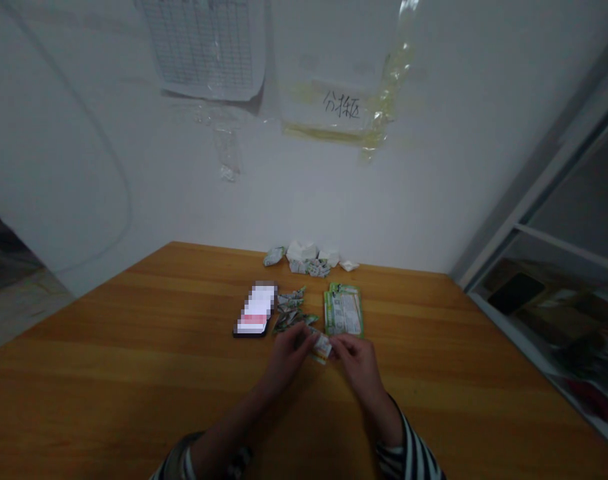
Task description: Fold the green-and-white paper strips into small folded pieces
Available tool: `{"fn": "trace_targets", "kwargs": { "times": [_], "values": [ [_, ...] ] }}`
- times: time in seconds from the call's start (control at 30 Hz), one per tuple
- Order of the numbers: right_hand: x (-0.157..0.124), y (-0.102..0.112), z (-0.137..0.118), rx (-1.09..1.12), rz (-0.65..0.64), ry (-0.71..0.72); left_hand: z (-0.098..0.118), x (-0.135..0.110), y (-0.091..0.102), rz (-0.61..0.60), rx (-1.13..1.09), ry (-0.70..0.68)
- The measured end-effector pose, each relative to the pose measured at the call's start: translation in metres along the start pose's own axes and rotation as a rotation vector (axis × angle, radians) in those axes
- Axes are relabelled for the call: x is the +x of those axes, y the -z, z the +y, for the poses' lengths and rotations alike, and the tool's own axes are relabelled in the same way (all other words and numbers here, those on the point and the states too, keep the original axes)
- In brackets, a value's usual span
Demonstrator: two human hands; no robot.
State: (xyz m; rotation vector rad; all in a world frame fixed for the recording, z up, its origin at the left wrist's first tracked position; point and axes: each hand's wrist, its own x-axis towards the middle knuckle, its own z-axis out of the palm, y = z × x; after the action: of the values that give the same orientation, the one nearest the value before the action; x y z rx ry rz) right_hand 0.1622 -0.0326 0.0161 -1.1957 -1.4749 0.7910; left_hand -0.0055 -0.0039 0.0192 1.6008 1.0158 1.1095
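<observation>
Between my two hands is a small white packet (322, 347) with some orange print near its lower edge. My left hand (290, 350) pinches its left side, and my right hand (355, 357) pinches the right corner. Just beyond my left fingers lie several crumpled, green-and-grey wrappers (290, 310). Past my right hand rests a stack of flat green-and-white packets (345, 310), the upper one showing small print. A phone (257, 310) with a lit, pixelated screen lies left of the wrappers.
Crumpled white tissues and wrappers (304, 253) line the back of the wooden table (159, 320), against the white wall (209, 207). Taped papers (209, 47) hang above. A shelf unit (564, 247) holding a box stands at the right.
</observation>
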Motion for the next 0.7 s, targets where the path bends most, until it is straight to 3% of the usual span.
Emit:
{"fn": "trace_targets", "kwargs": {
  "times": [0.43, 0.57, 0.7],
  "values": [
    [-0.003, 0.015, -0.008, -0.416, -0.218, 0.299, 0.005, -0.001, 0.001, -0.047, 0.006, -0.025],
    [-0.004, 0.013, -0.005, -0.494, -0.233, 0.306, 0.004, -0.001, 0.001, -0.041, 0.016, -0.050],
    [-0.007, 0.006, -0.001, -0.416, -0.182, 0.245, 0.005, -0.001, 0.002, -0.015, 0.052, -0.071]
  ]
}}
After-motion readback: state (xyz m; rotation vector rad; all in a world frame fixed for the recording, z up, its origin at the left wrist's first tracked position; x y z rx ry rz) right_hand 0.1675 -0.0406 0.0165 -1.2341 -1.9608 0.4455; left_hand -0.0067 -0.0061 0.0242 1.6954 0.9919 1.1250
